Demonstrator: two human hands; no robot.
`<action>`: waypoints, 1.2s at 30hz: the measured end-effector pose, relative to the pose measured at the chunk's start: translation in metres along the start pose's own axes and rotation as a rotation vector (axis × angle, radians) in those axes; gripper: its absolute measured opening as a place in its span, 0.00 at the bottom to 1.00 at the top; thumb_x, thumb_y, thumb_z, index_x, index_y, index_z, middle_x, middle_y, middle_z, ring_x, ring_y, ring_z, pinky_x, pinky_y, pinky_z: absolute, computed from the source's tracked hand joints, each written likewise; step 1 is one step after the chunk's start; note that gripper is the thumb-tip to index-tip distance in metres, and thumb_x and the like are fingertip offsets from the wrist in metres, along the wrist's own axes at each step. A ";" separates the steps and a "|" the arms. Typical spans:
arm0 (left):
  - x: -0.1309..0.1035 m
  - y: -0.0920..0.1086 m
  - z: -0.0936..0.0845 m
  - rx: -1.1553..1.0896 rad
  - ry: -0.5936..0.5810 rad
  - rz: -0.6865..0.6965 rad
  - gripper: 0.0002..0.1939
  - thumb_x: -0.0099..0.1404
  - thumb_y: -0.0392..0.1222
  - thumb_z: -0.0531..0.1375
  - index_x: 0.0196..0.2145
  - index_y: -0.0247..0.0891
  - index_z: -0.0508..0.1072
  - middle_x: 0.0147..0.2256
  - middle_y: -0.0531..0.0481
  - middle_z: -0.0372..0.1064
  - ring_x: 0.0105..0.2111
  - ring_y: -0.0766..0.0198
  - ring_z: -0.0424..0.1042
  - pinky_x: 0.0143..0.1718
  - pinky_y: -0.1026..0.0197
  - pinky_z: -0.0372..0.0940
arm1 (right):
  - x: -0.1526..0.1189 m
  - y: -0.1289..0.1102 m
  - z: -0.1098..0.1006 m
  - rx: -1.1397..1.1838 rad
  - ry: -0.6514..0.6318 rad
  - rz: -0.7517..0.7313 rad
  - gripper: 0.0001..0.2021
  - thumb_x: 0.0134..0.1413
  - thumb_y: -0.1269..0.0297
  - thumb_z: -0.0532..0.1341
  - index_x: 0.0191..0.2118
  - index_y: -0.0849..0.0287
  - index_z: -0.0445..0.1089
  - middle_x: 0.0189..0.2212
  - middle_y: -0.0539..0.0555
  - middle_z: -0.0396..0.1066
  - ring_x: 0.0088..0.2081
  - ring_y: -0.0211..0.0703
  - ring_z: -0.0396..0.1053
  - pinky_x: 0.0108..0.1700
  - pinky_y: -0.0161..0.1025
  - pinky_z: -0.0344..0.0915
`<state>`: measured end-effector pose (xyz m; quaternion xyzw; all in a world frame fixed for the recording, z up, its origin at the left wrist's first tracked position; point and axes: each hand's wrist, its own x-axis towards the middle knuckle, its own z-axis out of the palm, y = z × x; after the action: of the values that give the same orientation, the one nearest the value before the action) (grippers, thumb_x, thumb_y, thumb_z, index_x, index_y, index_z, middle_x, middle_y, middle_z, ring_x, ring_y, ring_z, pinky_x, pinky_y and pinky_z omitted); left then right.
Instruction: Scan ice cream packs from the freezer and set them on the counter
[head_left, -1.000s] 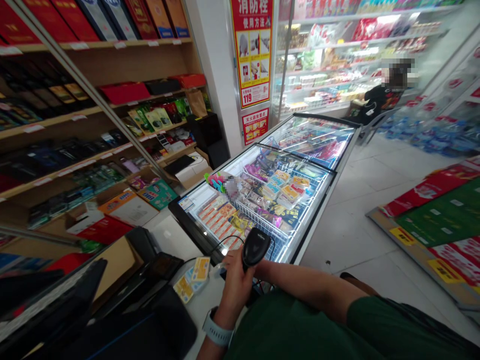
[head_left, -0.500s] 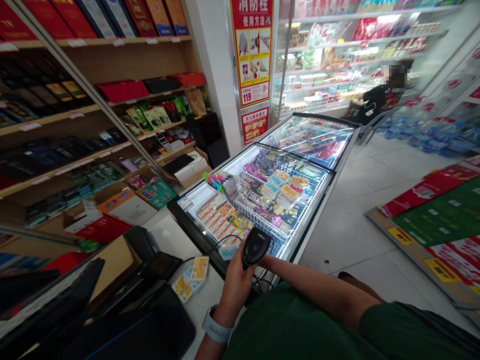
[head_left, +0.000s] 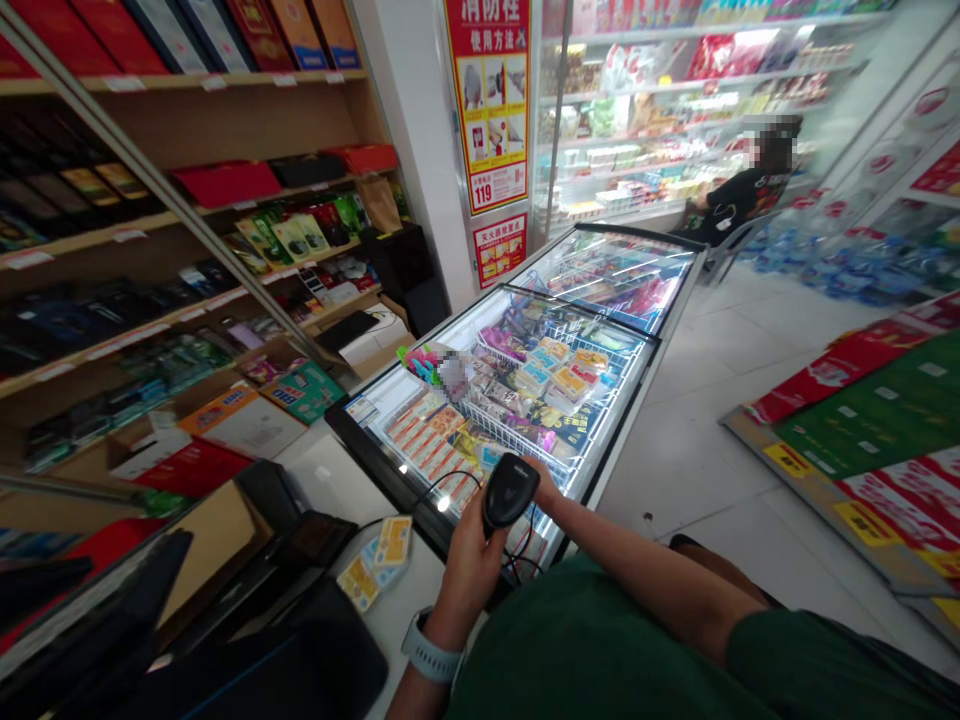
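My left hand (head_left: 474,560), with a pale watch strap on the wrist, is wrapped round a black barcode scanner (head_left: 512,490) above the near end of a glass-topped chest freezer (head_left: 346,425). My right hand (head_left: 541,482) reaches in behind the scanner, which hides most of its fingers. A small blue-and-white packet (head_left: 491,456) shows just past the scanner's head, seemingly in that hand. Several yellow and blue packets (head_left: 377,562) lie on the white counter to the left. Similar packets (head_left: 574,380) rest in a pile on the freezer's glass.
A dark monitor (head_left: 82,600) and other black equipment crowd the counter at lower left. Shelves (head_left: 187,205) of boxes and bottles line the left side. A person (head_left: 750,195) sits near the lit fridge. Stacked cartons (head_left: 862,420) stand on the right. The scanner's cable (head_left: 431,487) crosses the freezer edge.
The blue-and-white packet has moved up and right, from beside the scanner to past its head. My right hand has moved forward with it. The view has shifted slightly.
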<state>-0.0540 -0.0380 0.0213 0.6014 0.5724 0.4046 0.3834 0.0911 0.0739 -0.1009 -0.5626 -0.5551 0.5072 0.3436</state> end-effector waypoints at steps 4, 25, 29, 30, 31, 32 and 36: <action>0.002 0.002 -0.002 0.005 0.021 0.018 0.25 0.61 0.37 0.57 0.56 0.35 0.62 0.55 0.39 0.65 0.57 0.54 0.63 0.59 0.49 0.56 | 0.006 0.010 -0.003 -0.058 0.072 0.022 0.10 0.42 0.59 0.59 0.28 0.62 0.67 0.24 0.51 0.70 0.30 0.43 0.67 0.32 0.36 0.63; 0.002 -0.001 -0.005 0.025 0.013 -0.004 0.23 0.62 0.38 0.56 0.55 0.35 0.62 0.52 0.39 0.67 0.53 0.54 0.66 0.55 0.51 0.59 | -0.001 0.021 -0.023 -0.591 0.040 -0.019 0.22 0.54 0.66 0.57 0.56 0.54 0.60 0.35 0.53 0.73 0.38 0.46 0.70 0.37 0.35 0.55; 0.002 0.000 -0.005 0.017 0.014 0.017 0.22 0.62 0.39 0.56 0.54 0.36 0.63 0.51 0.40 0.67 0.53 0.54 0.66 0.55 0.52 0.60 | -0.003 0.018 -0.026 -0.734 -0.015 -0.073 0.21 0.58 0.64 0.55 0.58 0.51 0.57 0.39 0.54 0.74 0.40 0.48 0.71 0.38 0.36 0.57; 0.002 0.000 -0.006 0.014 0.017 0.022 0.22 0.62 0.39 0.56 0.54 0.36 0.63 0.51 0.40 0.67 0.52 0.54 0.66 0.54 0.52 0.60 | -0.003 0.018 -0.026 -0.743 -0.017 -0.080 0.21 0.58 0.64 0.54 0.57 0.52 0.58 0.38 0.54 0.74 0.40 0.48 0.72 0.38 0.36 0.57; 0.002 0.000 -0.006 0.011 0.019 0.025 0.21 0.62 0.39 0.56 0.54 0.36 0.64 0.51 0.40 0.68 0.52 0.54 0.67 0.54 0.52 0.60 | -0.003 0.018 -0.026 -0.744 -0.017 -0.083 0.20 0.58 0.64 0.54 0.57 0.52 0.59 0.37 0.54 0.74 0.39 0.48 0.72 0.38 0.36 0.57; 0.002 0.001 -0.006 0.010 0.022 0.026 0.21 0.62 0.39 0.56 0.53 0.36 0.64 0.50 0.40 0.68 0.52 0.54 0.67 0.54 0.52 0.60 | -0.003 0.018 -0.027 -0.741 -0.016 -0.087 0.19 0.59 0.65 0.53 0.56 0.52 0.60 0.37 0.54 0.75 0.39 0.48 0.72 0.38 0.36 0.57; 0.001 0.000 -0.007 0.022 0.033 0.024 0.20 0.62 0.39 0.56 0.52 0.35 0.65 0.48 0.41 0.69 0.50 0.54 0.68 0.52 0.53 0.62 | -0.001 0.021 -0.027 -0.721 0.000 -0.111 0.16 0.59 0.67 0.52 0.53 0.54 0.63 0.38 0.53 0.74 0.41 0.46 0.71 0.40 0.36 0.59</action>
<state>-0.0601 -0.0369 0.0239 0.6059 0.5757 0.4126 0.3623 0.1227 0.0745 -0.1135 -0.6166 -0.7279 0.2596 0.1503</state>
